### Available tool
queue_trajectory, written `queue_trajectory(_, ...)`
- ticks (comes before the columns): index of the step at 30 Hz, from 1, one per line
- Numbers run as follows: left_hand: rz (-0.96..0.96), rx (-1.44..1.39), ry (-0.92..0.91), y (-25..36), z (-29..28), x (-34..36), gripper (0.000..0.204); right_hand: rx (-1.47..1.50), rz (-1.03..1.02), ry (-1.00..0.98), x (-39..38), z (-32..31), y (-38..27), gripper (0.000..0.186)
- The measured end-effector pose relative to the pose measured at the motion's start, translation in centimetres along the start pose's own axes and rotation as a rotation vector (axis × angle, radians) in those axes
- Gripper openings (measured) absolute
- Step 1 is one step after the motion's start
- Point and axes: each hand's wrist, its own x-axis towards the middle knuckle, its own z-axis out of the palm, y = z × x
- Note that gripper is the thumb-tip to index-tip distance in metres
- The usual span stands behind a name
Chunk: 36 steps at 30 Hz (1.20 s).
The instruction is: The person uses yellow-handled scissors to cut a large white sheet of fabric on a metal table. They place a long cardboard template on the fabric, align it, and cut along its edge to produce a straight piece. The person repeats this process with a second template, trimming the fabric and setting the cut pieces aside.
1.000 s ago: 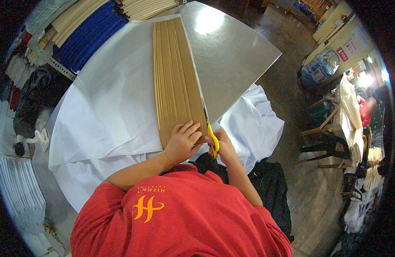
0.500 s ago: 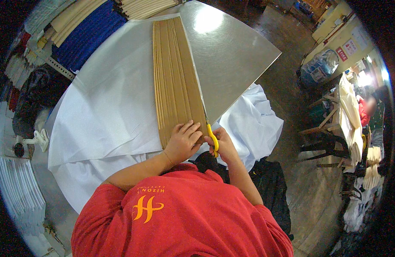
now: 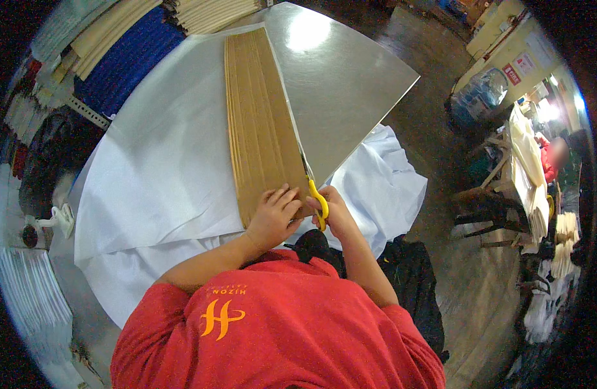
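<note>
A long strip of brown cardboard (image 3: 263, 123) with lengthwise creases lies on white cloth (image 3: 162, 162) spread over the metal table. My left hand (image 3: 274, 216) presses down on the strip's near end, its fingers stretched out. Gripped by their handles in my right hand (image 3: 337, 211) are yellow-handled scissors (image 3: 323, 202). Their blades point away from me along the strip's right edge, at the border of the cloth. How far the blades are apart is too small to tell.
The bare metal tabletop (image 3: 331, 84) shows right of the cloth, with more white cloth (image 3: 379, 181) bunched over its near right edge. Folded blue cloths (image 3: 133, 55) are stacked at the far left. A person in red (image 3: 548, 159) is beside a cloth-covered table (image 3: 526, 165) at the right.
The scissors and my right hand have moved slightly away from me along the strip's right edge. My left hand stays on the cardboard. The whole view has shifted a little.
</note>
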Motion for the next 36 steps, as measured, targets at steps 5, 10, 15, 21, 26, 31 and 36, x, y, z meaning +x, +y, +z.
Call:
queue_trajectory(5,0.010,-0.004,0.004,-0.2,0.1,-0.1,0.036,0.006,0.045,-0.041,0.0,-0.2,-0.4,0.044)
queue_trajectory(10,0.021,0.003,0.035,0.0,-0.3,0.1,0.037,0.062,0.076,-0.085,-0.6,-0.5,0.3,0.042)
queue_trajectory(15,-0.027,0.035,-0.062,0.9,-1.4,0.9,0.040,0.084,0.101,-0.085,-1.5,-1.8,0.9,0.049)
queue_trajectory(21,-0.060,0.039,-0.235,1.5,-2.7,2.0,0.045,0.057,0.044,-0.013,-3.2,-3.5,2.3,0.047)
queue_trajectory(26,-0.178,-0.265,-0.235,-0.3,-4.5,3.1,0.050,0.233,-0.051,0.174,-4.6,-4.1,3.7,0.049)
queue_trajectory(31,-0.119,0.060,-0.200,-1.1,-5.9,2.1,0.056,0.347,-0.184,0.344,-5.9,-4.1,4.3,0.047)
queue_trajectory(36,-0.155,0.165,-0.343,-0.4,-5.1,0.6,0.067,0.369,-0.148,0.261,-6.1,-3.9,4.1,0.051)
